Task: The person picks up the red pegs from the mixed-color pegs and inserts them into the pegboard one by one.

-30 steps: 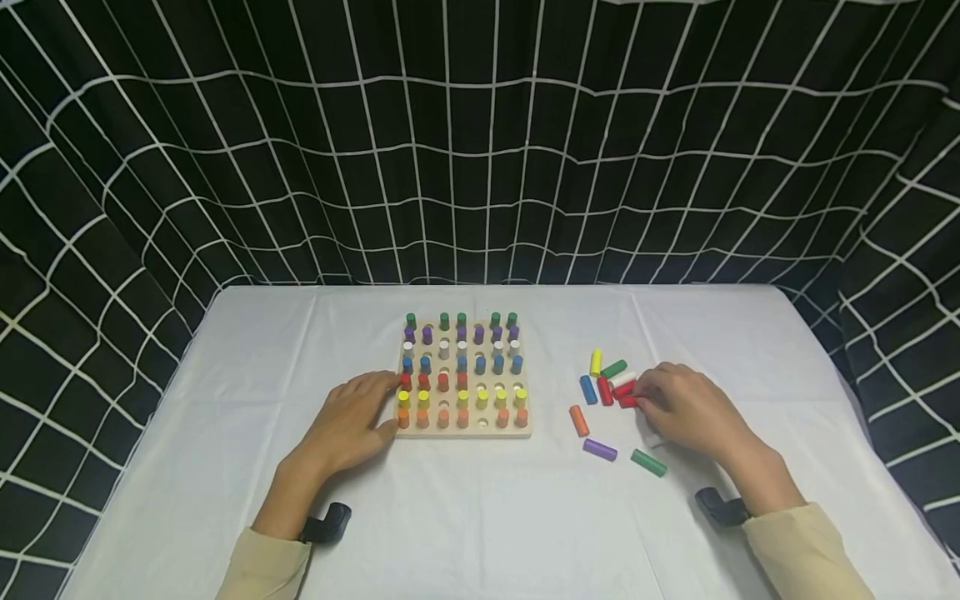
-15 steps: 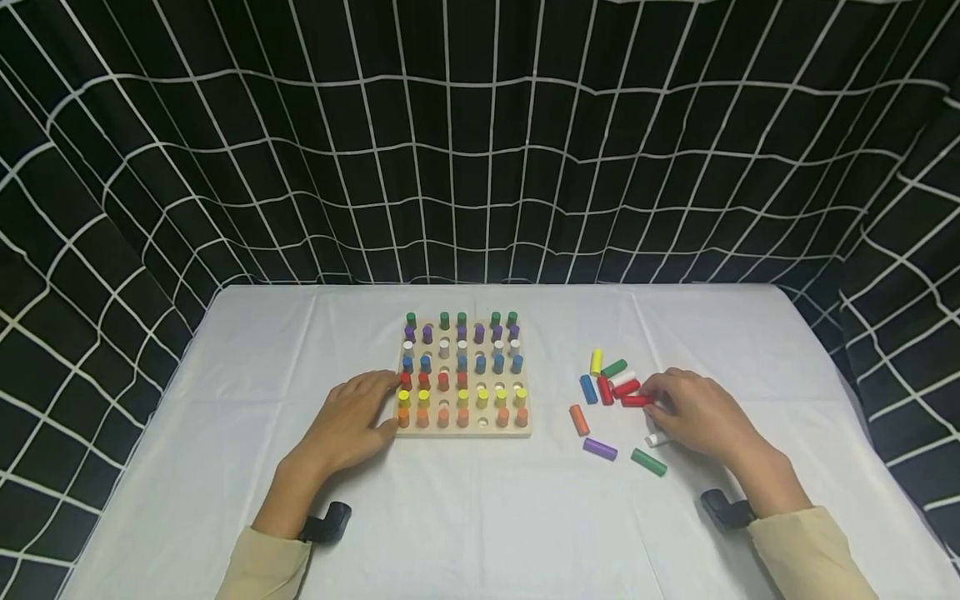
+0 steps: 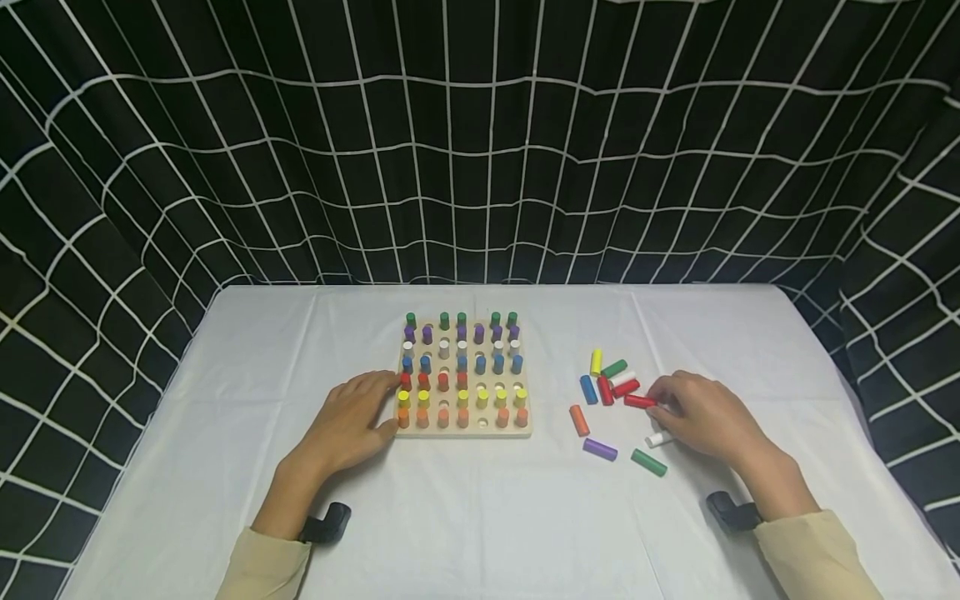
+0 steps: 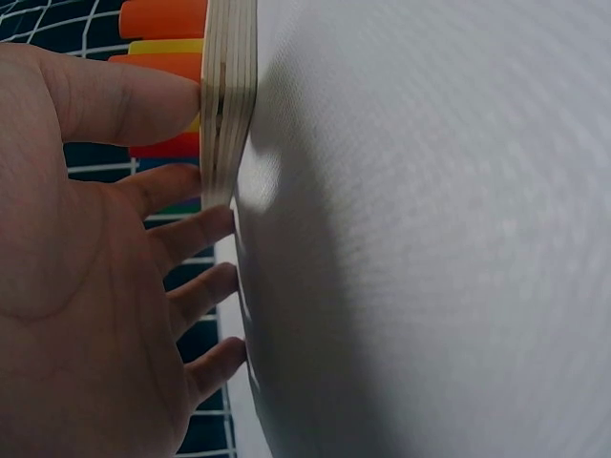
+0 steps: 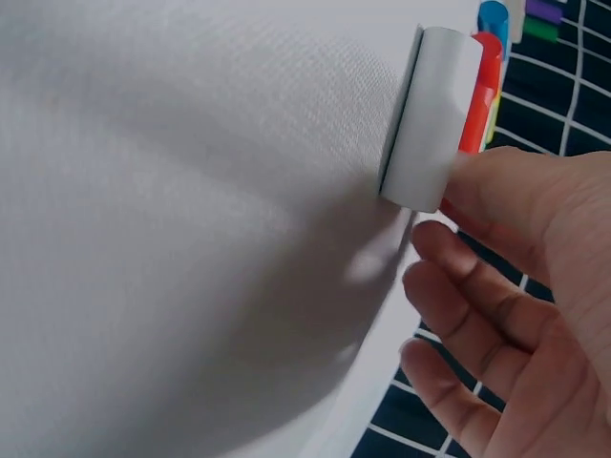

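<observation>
My left hand (image 3: 351, 423) rests against the left edge of a wooden pegboard (image 3: 467, 432), fingers relaxed. In the left wrist view, the thumb (image 4: 143, 103) and index finger meet the board's side (image 4: 227, 105). Rows of green, purple, white, blue, red, yellow and orange pegs stand in the board, with some bare holes among them. To the right, my right hand (image 3: 703, 415) pinches a red peg (image 3: 640, 402) between thumb and index finger, low over the cloth. A white peg (image 3: 659, 438) lies just under that hand, large in the right wrist view.
Loose pegs lie between board and right hand: two more red, a blue peg (image 3: 588, 389), a yellow peg (image 3: 596, 362), a green peg (image 3: 614, 367) and another white. Nearer lie an orange peg (image 3: 579, 420), a purple peg (image 3: 600, 449) and a second green peg (image 3: 648, 462).
My right hand has drawn slightly right and toward me, pulling the red peg away from the cluster. The white peg beneath it shows more. My left hand has stayed put.
</observation>
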Tool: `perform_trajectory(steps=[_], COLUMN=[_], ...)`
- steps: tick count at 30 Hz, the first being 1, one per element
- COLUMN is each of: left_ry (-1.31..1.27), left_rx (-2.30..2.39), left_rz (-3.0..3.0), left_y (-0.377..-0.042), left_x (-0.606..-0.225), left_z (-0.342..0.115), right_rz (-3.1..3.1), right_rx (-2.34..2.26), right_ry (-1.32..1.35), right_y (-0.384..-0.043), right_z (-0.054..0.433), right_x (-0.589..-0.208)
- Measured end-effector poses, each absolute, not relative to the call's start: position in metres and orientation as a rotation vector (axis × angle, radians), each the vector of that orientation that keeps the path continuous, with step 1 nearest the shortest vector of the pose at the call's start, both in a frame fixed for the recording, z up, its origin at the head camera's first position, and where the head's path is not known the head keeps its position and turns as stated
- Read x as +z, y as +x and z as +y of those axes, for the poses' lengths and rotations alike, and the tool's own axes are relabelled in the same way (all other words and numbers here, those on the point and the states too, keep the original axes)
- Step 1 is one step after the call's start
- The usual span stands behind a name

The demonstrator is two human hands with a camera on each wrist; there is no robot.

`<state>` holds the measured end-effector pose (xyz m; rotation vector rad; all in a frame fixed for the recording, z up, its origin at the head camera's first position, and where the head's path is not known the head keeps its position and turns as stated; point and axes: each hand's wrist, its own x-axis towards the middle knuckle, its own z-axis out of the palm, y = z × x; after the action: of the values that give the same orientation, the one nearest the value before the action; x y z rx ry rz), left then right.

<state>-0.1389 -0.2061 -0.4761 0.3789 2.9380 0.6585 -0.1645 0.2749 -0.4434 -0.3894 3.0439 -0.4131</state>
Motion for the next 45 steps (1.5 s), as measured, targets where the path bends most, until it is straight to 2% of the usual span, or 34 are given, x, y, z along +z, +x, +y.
perform_trajectory(steps=[27,45], left_ry=[0.363,0.366], left_rx=[0.666,0.664], left_rz=[2.928,2.931], left_y=[-0.138,-0.138], left_x=[-0.473,-0.473], left_z=[-0.205,-0.205], right_rz=[3.084,3.105], right_rx=[-0.415,-0.452], right_ry=[-0.471,-0.638], right_y=[-0.159,-0.157], right_z=[0.26,0.238], right_x=[-0.421,-0.406])
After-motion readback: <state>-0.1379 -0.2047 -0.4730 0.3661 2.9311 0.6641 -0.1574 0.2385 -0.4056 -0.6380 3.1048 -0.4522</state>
